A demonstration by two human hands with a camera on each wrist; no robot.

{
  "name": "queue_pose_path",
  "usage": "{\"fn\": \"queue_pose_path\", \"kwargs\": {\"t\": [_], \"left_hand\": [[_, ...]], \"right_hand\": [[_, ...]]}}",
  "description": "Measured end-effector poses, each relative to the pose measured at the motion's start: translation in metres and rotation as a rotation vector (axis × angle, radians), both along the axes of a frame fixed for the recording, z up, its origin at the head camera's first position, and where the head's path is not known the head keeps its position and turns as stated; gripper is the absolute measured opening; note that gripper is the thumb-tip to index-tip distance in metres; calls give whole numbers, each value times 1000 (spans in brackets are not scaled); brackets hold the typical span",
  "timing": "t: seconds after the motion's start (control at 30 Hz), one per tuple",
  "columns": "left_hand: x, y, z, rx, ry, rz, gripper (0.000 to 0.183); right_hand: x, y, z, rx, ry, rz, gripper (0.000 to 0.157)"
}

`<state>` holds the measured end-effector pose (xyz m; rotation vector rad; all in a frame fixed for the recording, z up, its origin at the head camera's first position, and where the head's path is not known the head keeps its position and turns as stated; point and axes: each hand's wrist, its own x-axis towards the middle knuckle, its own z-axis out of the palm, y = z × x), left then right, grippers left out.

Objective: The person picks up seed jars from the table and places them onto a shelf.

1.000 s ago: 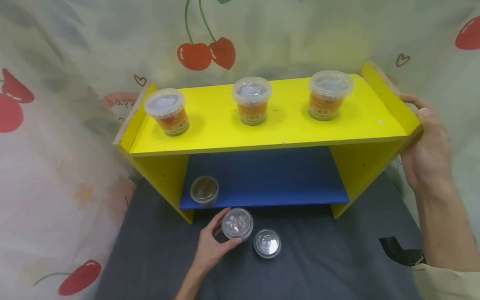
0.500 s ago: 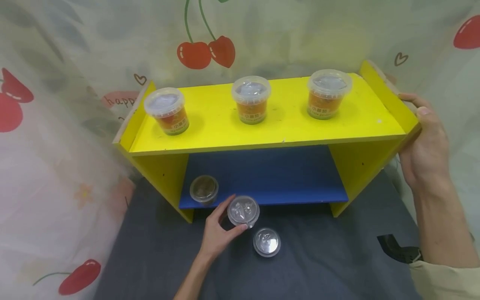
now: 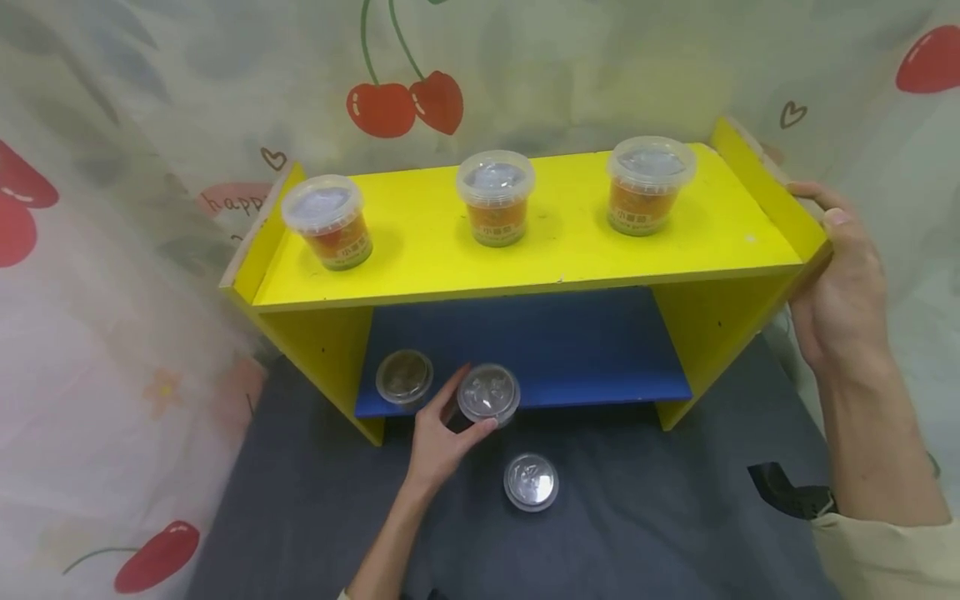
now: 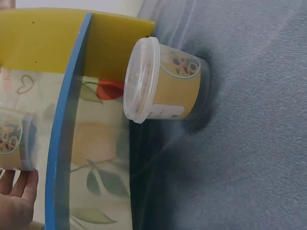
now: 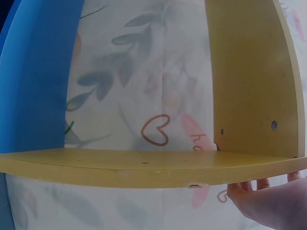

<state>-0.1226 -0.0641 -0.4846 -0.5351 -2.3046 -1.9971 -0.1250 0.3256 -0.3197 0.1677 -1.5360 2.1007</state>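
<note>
My left hand [image 3: 438, 442] holds a lidded clear plastic cup [image 3: 489, 392] between thumb and fingers, in front of the blue lower board of a yellow two-tier shelf [image 3: 540, 275]. In the left wrist view my left fingers lie round the base of that cup [image 4: 17, 139]. A darker lidded cup [image 3: 405, 377] stands at the lower board's left end. On the table below stands another lidded cup [image 3: 531, 482], whose label shows in the left wrist view. My right hand [image 3: 843, 283] grips the shelf's right side panel near the top, its fingertips against the outer face.
Several orange-labelled lidded cups are not on the lower tier: the upper board carries a left cup [image 3: 330, 221], a middle cup [image 3: 495, 198] and a right cup [image 3: 648, 185]. A grey cloth [image 3: 637, 517] covers the table. Behind hangs a cherry-printed curtain [image 3: 570, 75].
My left hand has lifted the cup from beside the table cup and moved it forward and slightly right, up to the lower board. My right hand stays on the shelf's side.
</note>
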Motion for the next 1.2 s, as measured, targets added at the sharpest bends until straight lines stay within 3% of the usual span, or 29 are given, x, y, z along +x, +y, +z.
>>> {"fn": "queue_pose_path", "kwargs": {"t": [0.1, 0.27, 0.37, 0.47, 0.57, 0.77, 1.13, 1.2], "left_hand": [[-7, 4, -7, 27, -14, 7, 76], [-23, 8, -30, 58, 2, 8, 77], [-24, 11, -25, 67, 2, -1, 77], [-23, 14, -12, 77, 10, -16, 74], [-23, 15, -7, 95, 7, -28, 73], [-25, 18, -12, 134, -41, -33, 74], [-30, 24, -16, 133, 4, 13, 73], [-32, 25, -23, 138, 6, 17, 73]], "right_hand": [[0, 1, 1, -10, 12, 15, 40], [-1, 1, 0, -83, 44, 91, 39], [0, 1, 0, -102, 47, 97, 39], [0, 1, 0, -56, 34, 53, 40], [0, 0, 0, -33, 27, 33, 41], [0, 1, -1, -101, 47, 85, 40], [1, 1, 1, -52, 20, 43, 40], [1, 0, 1, -49, 16, 37, 41]]}}
